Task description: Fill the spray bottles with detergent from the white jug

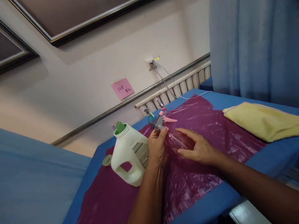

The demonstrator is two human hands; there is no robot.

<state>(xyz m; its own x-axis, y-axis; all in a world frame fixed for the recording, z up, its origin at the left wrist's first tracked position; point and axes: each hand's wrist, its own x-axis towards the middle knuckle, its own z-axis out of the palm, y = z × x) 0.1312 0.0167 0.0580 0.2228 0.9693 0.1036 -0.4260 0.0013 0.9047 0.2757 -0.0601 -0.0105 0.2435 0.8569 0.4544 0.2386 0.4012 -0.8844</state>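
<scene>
So the left hand [157, 143] has its thumb and fingers closed around the neck of a clear plastic spray bottle [174, 140], right under its grey-and-pink trigger head [159, 121]. Right hand [199, 147] is half open, curved around the body; can't tell if it's actually gripping. Bottle's over the shiny purple plastic sheet [112, 193]. My worry: slick plastic could twist or slip if only the neck's held. Also, that uncapped white plastic jug [125, 146] sits right beside the left forearm, so one careless elbow might tip it.
</scene>
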